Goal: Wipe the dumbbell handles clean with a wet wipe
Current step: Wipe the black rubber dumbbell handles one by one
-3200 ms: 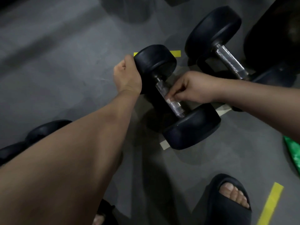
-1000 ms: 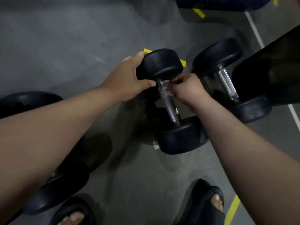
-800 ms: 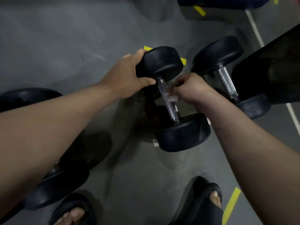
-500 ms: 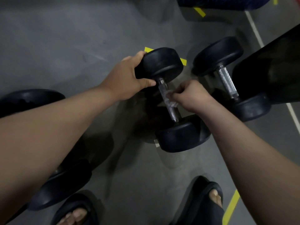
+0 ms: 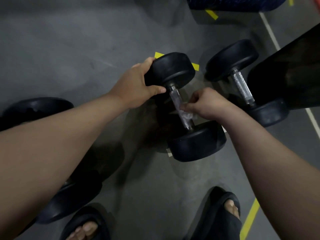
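Head view: A dumbbell (image 5: pixel 177 105) lies on the grey floor (image 5: pixel 69 49). Its steel handle (image 5: pixel 174 97) runs from the far head (image 5: pixel 173 70), up and slightly left, down to the near head (image 5: pixel 197 142), close to the person's feet. The left hand (image 5: pixel 136 85) grips the far head, fingers curled over its outer edge and thumb hooked along its inner face, apparently steadying the weight. The right hand (image 5: pixel 207 103) reaches in from the right of the bar, fingertips bunched and pinching a crumpled wet wipe (image 5: pixel 187 115) against the handle's lower half, just above the near head. The bare stretch of handle lies up and left of those fingers, toward the left thumb, so the next stroke likely follows the bar's long axis that way. A second dumbbell (image 5: pixel 242 87) rests just beside it on the right, roughly parallel, touched by neither hand.
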The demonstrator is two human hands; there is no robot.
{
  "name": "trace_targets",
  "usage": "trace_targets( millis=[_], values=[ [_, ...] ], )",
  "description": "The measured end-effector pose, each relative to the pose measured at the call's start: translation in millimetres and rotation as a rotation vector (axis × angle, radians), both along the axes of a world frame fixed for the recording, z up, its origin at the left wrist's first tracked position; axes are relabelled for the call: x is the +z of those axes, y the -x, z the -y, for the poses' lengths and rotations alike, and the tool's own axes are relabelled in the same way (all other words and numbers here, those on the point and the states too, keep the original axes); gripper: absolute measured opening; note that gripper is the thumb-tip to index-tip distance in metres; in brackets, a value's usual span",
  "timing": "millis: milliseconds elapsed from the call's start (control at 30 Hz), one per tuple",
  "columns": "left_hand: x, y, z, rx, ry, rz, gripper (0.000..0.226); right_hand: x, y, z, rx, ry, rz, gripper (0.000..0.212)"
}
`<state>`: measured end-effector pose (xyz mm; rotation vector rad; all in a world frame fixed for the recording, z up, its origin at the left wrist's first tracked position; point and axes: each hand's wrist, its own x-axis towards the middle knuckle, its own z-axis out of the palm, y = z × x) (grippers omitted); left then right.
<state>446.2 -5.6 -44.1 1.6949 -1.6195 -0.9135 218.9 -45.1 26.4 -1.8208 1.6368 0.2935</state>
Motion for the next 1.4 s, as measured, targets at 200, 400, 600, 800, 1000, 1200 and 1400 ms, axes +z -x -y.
trace_targets(
  millis=[200, 400, 600, 800, 1000, 1200, 1400],
  values=[
    [10, -5, -12, -0.009, -0.015, -0.035, 0.077, -6, -16, 2, -0.129, 0.06, 0.19, 0.032],
    [31, 13, -33, 0.262, -0.124, 0.209, 0.071, 2, 23, -25, -0.208, 0.149, 0.277, 0.023],
    [55, 69, -80, 0.081, 0.075, -0.261, 0.039, 13, 30, -52, -0.307, 0.282, 0.524, 0.013],
    [58, 80, -83, 0.054, -0.025, -0.354, 0.026, 17, 26, -78, -0.266, 0.234, 0.621, 0.006],
    [45, 69, -89, 0.202, -0.071, -0.311, 0.017, -10, 45, -78, -0.475, 0.415, 0.337, 0.013],
    [37, 65, -90, 0.186, -0.063, -0.188, 0.013, -14, 36, -92, -0.544, 0.239, 0.176, 0.028],
    [33, 69, -89, 0.082, 0.029, -0.041, 0.017, -10, 26, -116, -0.551, 0.257, 0.24, 0.029]
  ],
)
